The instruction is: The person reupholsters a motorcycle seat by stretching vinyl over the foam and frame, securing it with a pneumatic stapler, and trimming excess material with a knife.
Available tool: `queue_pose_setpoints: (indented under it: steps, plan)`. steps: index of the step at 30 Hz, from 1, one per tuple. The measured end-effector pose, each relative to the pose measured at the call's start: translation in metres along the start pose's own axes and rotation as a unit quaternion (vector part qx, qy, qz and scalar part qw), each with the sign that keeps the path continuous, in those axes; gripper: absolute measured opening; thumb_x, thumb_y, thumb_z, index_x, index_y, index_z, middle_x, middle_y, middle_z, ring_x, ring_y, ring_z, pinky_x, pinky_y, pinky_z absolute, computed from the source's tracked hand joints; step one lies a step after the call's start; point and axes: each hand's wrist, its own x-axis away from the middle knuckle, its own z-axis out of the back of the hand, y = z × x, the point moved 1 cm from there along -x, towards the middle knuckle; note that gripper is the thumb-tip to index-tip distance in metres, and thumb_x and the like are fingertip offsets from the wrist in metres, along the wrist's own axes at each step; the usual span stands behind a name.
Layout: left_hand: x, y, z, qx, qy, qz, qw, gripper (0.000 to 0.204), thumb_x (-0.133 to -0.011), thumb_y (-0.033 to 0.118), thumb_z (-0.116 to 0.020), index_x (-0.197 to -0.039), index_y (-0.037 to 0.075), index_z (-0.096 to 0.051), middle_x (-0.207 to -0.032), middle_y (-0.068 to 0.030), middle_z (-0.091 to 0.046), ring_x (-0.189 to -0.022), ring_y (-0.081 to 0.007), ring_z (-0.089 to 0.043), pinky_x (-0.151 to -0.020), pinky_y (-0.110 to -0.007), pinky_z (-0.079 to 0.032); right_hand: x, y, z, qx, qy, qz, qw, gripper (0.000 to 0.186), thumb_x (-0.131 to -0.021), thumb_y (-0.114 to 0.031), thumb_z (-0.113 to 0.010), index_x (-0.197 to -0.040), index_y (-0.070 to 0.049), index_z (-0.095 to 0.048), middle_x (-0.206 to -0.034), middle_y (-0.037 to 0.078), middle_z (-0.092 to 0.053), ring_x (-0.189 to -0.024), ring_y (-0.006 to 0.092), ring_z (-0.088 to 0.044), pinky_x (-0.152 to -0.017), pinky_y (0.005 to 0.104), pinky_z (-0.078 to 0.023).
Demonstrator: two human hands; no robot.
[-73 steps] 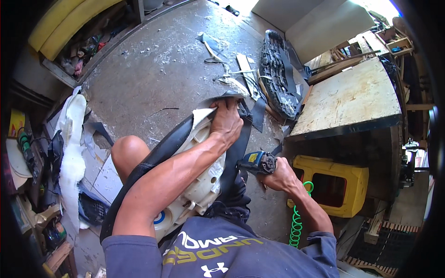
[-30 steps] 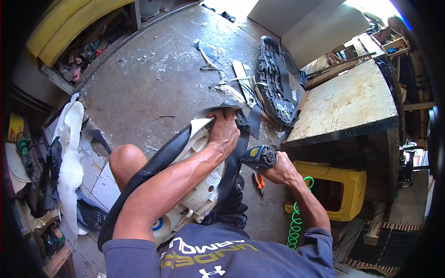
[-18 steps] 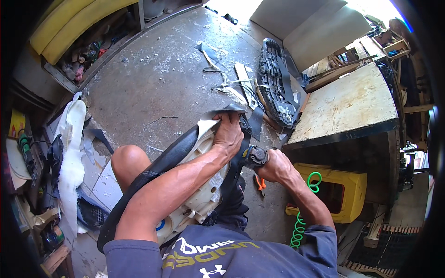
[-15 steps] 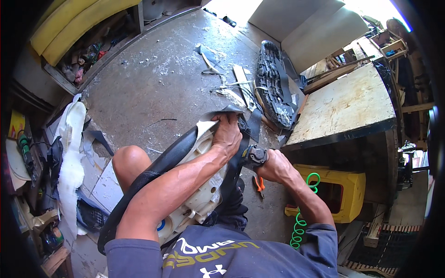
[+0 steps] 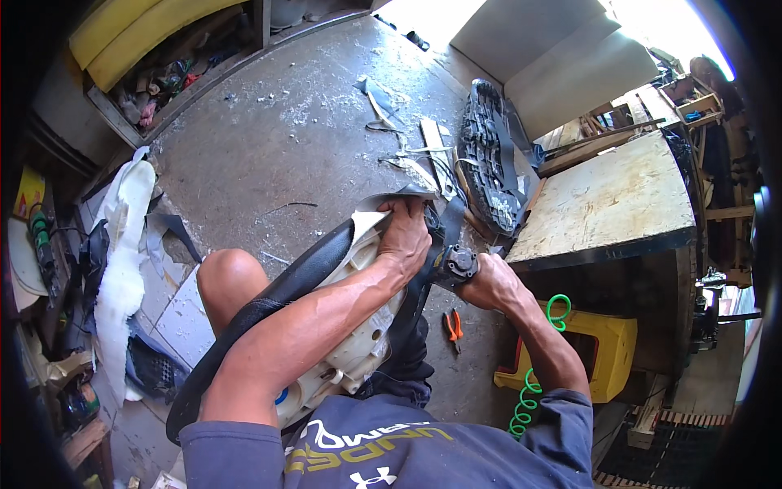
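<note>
My left hand [image 5: 403,240] grips the folded edge of a black textured cover [image 5: 314,265] at the far end of a cream plastic seat base [image 5: 362,346], which lies against my body. The cover's pale underside shows beside my fingers. My right hand [image 5: 489,281] is closed on a dark air stapler [image 5: 454,265], its nose near the cover just right of my left hand, partly hidden. A green coiled hose [image 5: 521,411] runs down behind my right forearm. Orange-handled pliers [image 5: 453,326] lie on the floor below the stapler.
A black ribbed seat piece [image 5: 487,163] and scraps [image 5: 389,114] lie ahead on the floor. Right stand a pale-topped bench [image 5: 599,196] and yellow plastic body [image 5: 611,359]. Torn white foam [image 5: 122,285] lies left. A shelf with yellow pads [image 5: 138,41] is at upper left.
My right hand has raised and turned the stapler closer beside my left hand. The pliers, unseen earliest, now show below it. My left hand keeps its grip; the whole view has shifted slightly.
</note>
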Motion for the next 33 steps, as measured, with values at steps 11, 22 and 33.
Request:
queue_pose_setpoints:
  steps: [11,22,33]
  plan:
    - [-0.003,0.003,0.004,0.026,-0.008,-0.017,0.999,0.043,-0.098,0.033,-0.053,-0.119,0.007,-0.080,-0.141,-0.0233,-0.057,-0.124,-0.0455,-0.044,-0.079,-0.065,-0.042,0.007,0.004,0.004,-0.054,0.018,0.038,0.998,0.037,-0.089,-0.036,-0.075,-0.100,-0.001,-0.077,-0.090,0.028,-0.074,-0.092,0.0449,-0.073,-0.082,0.0502,-0.058]
    - [-0.001,0.001,0.002,-0.001,0.017,0.006,1.000,0.043,-0.098,0.033,-0.053,-0.119,0.007,-0.080,-0.136,-0.0243,-0.058,-0.121,-0.0453,-0.044,-0.078,-0.064,-0.042,-0.005,0.005,0.013,-0.022,0.019,0.041,0.999,0.026,-0.085,-0.024,-0.075,-0.102,-0.003,-0.077,-0.086,0.019,-0.077,-0.084,0.0335,-0.078,-0.075,0.0447,-0.058]
    - [-0.009,0.014,-0.005,0.042,-0.003,0.000,0.999,0.042,-0.098,0.033,-0.054,-0.120,0.009,-0.080,-0.149,-0.0230,-0.050,-0.129,-0.0469,-0.041,-0.080,-0.068,-0.041,-0.009,0.019,0.010,-0.060,0.015,0.030,0.998,0.030,-0.087,-0.027,-0.073,-0.103,-0.002,-0.075,-0.091,0.023,-0.077,-0.090,0.0370,-0.076,-0.079,0.0476,-0.058]
